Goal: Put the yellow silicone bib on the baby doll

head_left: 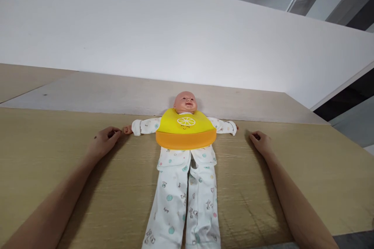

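A baby doll (186,102) lies on its back on the wooden table, arms stretched out sideways. It wears a white printed top and white printed trousers (172,198). Over its chest sits a yellow bib (184,121) with a citrus-slice print and an orange catch pocket (186,140). My left hand (106,141) rests on the table just beside the doll's hand at the left, its fingers loosely curled with nothing in them. At the right, my right hand (261,141) lies a short gap from the doll's other hand, fingers curled in and holding nothing.
The wooden table (37,155) extends to both sides, with a paler board (117,91) along its back. Behind that rises a white partition (146,35). Glass panels and ceiling lights show above it. The table's right edge slants away at the right.
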Action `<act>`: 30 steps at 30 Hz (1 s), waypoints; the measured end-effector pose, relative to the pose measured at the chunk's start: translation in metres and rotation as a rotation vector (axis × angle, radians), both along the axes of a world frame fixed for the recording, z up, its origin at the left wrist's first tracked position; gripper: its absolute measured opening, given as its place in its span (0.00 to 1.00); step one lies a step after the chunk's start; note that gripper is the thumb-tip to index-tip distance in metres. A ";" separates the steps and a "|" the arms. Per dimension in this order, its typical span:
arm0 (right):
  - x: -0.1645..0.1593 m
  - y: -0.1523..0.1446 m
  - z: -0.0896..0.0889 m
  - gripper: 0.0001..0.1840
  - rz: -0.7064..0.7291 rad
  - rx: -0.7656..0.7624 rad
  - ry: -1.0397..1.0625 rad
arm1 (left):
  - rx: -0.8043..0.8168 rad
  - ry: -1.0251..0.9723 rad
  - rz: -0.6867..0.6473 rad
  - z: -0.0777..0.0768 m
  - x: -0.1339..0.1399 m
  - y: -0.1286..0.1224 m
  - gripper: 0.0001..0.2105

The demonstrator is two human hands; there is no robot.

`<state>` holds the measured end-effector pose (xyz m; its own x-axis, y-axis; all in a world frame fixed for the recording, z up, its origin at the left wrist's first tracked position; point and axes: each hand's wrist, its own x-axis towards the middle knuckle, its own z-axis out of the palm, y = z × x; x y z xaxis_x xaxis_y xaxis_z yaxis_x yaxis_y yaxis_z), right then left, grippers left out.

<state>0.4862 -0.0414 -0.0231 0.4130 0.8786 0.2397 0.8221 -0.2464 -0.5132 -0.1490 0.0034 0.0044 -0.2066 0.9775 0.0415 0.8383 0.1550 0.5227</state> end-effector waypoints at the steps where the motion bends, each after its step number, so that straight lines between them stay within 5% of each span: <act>1: 0.000 0.000 0.000 0.20 0.001 -0.001 0.001 | 0.003 0.007 0.002 0.000 0.000 0.000 0.18; 30: -0.001 -0.001 0.003 0.19 -0.020 -0.007 -0.018 | 0.008 0.010 -0.031 -0.006 -0.001 0.002 0.19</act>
<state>0.4848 -0.0422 -0.0202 0.4260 0.8719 0.2414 0.8263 -0.2663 -0.4963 -0.1499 0.0051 -0.0019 -0.1758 0.9831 0.0514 0.8481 0.1247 0.5150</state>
